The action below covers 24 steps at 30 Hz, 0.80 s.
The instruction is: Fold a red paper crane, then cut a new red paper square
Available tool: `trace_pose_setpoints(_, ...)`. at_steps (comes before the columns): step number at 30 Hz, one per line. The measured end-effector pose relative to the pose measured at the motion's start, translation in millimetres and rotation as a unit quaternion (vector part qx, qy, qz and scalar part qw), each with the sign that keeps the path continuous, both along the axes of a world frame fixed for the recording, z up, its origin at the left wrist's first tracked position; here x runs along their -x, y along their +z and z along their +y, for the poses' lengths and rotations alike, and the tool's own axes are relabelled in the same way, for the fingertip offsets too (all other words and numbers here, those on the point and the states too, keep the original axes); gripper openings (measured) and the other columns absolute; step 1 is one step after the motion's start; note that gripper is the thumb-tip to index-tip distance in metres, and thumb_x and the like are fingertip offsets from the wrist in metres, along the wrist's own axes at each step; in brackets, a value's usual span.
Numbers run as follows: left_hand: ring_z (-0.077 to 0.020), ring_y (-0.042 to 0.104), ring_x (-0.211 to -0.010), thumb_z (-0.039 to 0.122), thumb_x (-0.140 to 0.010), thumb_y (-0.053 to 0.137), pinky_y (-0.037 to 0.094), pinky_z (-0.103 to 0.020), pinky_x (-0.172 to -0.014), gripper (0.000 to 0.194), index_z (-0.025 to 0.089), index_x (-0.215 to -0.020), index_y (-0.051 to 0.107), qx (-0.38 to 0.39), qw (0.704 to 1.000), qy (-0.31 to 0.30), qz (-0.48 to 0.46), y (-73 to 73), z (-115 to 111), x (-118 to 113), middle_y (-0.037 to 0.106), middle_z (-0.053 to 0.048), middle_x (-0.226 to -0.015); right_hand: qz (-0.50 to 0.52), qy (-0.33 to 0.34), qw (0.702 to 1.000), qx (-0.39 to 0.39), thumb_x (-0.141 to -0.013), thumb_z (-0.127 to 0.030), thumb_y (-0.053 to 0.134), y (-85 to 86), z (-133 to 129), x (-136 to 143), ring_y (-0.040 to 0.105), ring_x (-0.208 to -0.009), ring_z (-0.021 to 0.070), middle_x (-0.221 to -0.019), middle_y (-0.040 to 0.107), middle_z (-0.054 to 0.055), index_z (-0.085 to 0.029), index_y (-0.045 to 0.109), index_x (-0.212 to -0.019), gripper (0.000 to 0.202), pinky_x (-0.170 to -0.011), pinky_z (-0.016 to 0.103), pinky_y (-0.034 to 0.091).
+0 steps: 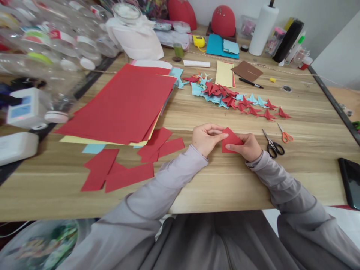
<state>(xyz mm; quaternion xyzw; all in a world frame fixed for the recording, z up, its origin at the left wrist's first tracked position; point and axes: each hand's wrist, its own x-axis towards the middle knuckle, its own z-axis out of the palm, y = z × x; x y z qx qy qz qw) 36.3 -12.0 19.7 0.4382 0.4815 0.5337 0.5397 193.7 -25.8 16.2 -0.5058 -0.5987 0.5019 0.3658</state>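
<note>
A small red piece of paper (231, 141) is held between my two hands, just above the table. My left hand (206, 138) pinches its upper left side with thumb and fingers. On its right side, my right hand (248, 146) grips it, thumb lying across the front. Part of the paper is hidden behind the thumbs. Black-handled scissors (273, 145) lie right of my right hand, with smaller orange-handled scissors (286, 135) beyond them. Several red paper strips (129, 177) are scattered to the left of my left hand.
A stack of large red sheets (123, 101) covers the left of the table. Folded red and blue paper cranes (230, 98) sit in rows beyond my hands. Plastic bottles (64, 41) crowd the far left. A phone (350, 180) rests at the right edge.
</note>
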Motion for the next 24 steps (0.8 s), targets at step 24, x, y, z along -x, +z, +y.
trace_pose_setpoints(24,-0.0125,0.060,-0.051,0.022,-0.035,0.086,0.054,-0.030,-0.058,0.045,0.010,-0.075,0.067,0.050,0.987,-0.134,-0.067,-8.3,2.7,0.7,0.064,0.000,-0.057,0.170,-0.077,0.982,0.036,-0.068,-0.049,0.070,-9.1,5.2,-1.6,0.060,-0.055,0.0129,-0.063,0.069,0.001,-0.017,0.073,-0.071,0.032,-0.055,0.025,0.048)
